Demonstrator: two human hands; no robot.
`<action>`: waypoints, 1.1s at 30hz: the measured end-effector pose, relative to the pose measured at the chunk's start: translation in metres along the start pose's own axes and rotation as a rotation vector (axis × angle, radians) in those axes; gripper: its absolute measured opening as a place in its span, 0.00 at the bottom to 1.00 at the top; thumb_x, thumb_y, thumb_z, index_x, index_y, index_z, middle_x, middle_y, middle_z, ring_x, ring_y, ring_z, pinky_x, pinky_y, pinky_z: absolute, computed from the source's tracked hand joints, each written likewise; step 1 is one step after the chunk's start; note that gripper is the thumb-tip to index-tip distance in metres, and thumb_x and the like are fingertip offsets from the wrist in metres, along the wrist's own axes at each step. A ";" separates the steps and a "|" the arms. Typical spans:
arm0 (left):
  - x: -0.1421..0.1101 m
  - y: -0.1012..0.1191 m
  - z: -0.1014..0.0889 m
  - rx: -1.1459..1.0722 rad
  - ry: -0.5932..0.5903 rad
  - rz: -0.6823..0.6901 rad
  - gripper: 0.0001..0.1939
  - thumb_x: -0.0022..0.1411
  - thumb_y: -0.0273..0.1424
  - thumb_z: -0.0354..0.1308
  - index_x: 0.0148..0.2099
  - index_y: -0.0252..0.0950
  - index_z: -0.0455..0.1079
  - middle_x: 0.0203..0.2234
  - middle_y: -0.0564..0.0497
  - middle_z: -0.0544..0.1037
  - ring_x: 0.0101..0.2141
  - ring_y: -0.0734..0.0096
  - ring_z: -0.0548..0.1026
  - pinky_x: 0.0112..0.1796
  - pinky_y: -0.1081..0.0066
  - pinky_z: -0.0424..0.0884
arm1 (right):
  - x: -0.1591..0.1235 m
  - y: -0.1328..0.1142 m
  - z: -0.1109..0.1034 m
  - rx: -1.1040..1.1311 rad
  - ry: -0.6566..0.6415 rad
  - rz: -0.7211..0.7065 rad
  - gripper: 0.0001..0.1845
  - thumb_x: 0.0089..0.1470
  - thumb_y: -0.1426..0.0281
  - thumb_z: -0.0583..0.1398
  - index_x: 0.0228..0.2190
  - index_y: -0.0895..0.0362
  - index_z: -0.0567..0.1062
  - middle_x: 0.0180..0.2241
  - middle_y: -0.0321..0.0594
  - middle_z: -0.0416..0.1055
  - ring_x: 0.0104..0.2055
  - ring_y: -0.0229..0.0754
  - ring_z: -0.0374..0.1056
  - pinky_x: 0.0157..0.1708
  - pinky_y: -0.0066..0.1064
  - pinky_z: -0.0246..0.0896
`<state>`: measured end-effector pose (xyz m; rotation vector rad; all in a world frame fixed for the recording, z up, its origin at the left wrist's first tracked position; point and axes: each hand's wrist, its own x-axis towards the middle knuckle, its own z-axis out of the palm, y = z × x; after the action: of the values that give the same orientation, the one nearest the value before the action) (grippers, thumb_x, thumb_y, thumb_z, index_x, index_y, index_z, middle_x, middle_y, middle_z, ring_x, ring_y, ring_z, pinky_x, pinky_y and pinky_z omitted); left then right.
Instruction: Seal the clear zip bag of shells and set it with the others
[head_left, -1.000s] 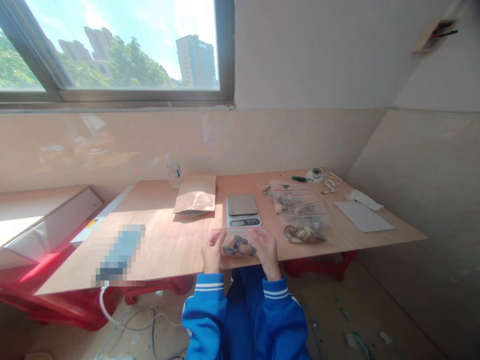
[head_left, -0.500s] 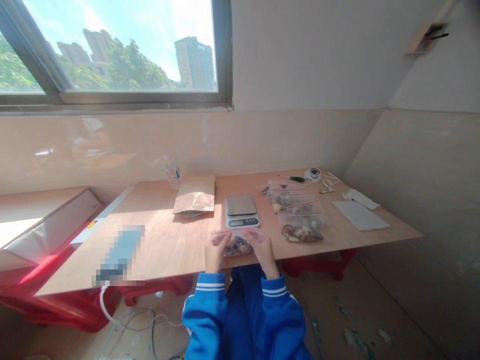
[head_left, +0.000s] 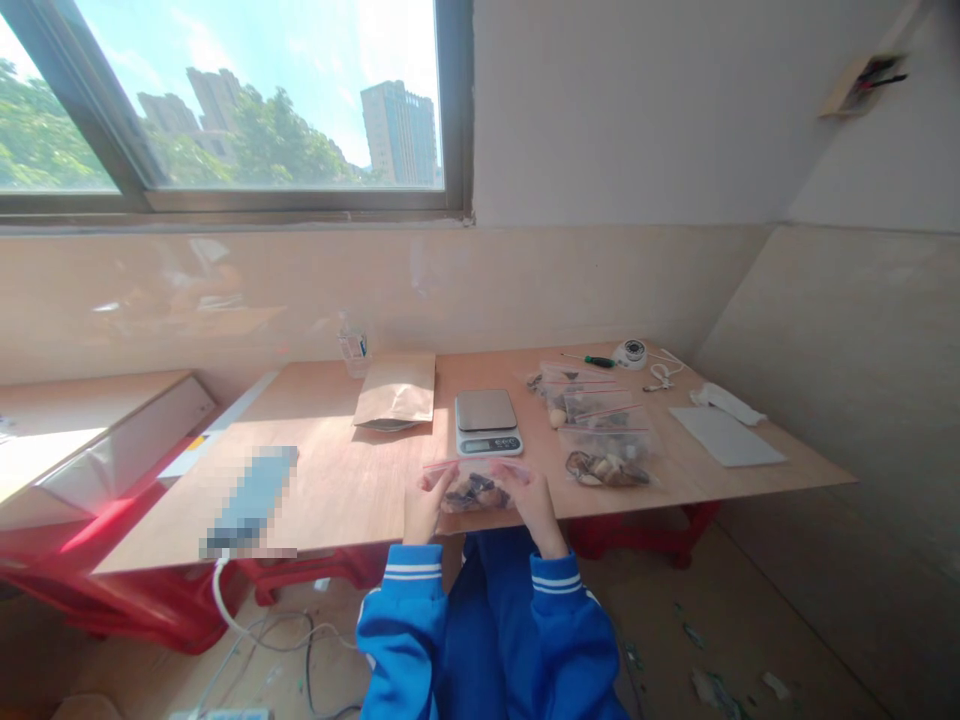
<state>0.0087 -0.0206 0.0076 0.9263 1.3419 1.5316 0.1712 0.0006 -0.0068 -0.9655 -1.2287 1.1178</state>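
A small clear zip bag [head_left: 475, 487] with a red seal strip and brown and dark pieces inside rests at the near edge of the wooden table [head_left: 337, 480]. My left hand [head_left: 425, 505] pinches the bag's left end. My right hand [head_left: 534, 500] pinches its right end. Both sleeves are blue with white stripes. Just behind the bag stands a small digital scale [head_left: 486, 421] with nothing on its pan.
Several filled zip bags [head_left: 600, 430] lie right of the scale. A brown paper pouch [head_left: 396, 393] and a small bottle [head_left: 352, 346] sit at the back. Farther right are a screwdriver [head_left: 592, 360], a white round device [head_left: 632, 351], and a white sheet [head_left: 726, 434]. Cables lie on the floor.
Both hands stay on the bag and have shifted their grip slightly along its top; the bag sits a little flatter. The view has panned slightly.
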 end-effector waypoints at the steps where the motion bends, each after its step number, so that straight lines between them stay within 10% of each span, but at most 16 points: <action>1: 0.001 -0.004 -0.002 0.008 0.012 -0.011 0.16 0.43 0.41 0.68 0.30 0.33 0.77 0.26 0.47 0.81 0.33 0.61 0.78 0.38 0.65 0.73 | 0.000 0.001 0.000 -0.004 0.008 -0.008 0.13 0.48 0.61 0.64 0.31 0.58 0.80 0.35 0.44 0.78 0.40 0.46 0.73 0.45 0.38 0.67; 20: -0.005 -0.001 0.004 0.018 0.137 0.082 0.23 0.43 0.47 0.66 0.32 0.31 0.76 0.25 0.48 0.79 0.31 0.66 0.76 0.35 0.69 0.70 | -0.004 -0.001 0.008 -0.067 0.172 -0.100 0.16 0.51 0.58 0.63 0.32 0.59 0.77 0.32 0.43 0.77 0.36 0.44 0.73 0.40 0.37 0.69; 33: -0.010 0.005 0.004 -0.001 0.009 -0.003 0.21 0.41 0.41 0.70 0.36 0.31 0.78 0.32 0.44 0.82 0.39 0.57 0.79 0.43 0.61 0.74 | -0.002 0.008 0.009 -0.035 0.078 -0.110 0.14 0.48 0.59 0.65 0.30 0.59 0.78 0.31 0.43 0.78 0.35 0.45 0.74 0.40 0.39 0.71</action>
<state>0.0150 -0.0285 0.0137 0.9170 1.3483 1.5357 0.1611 0.0001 -0.0136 -0.9480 -1.2271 0.9669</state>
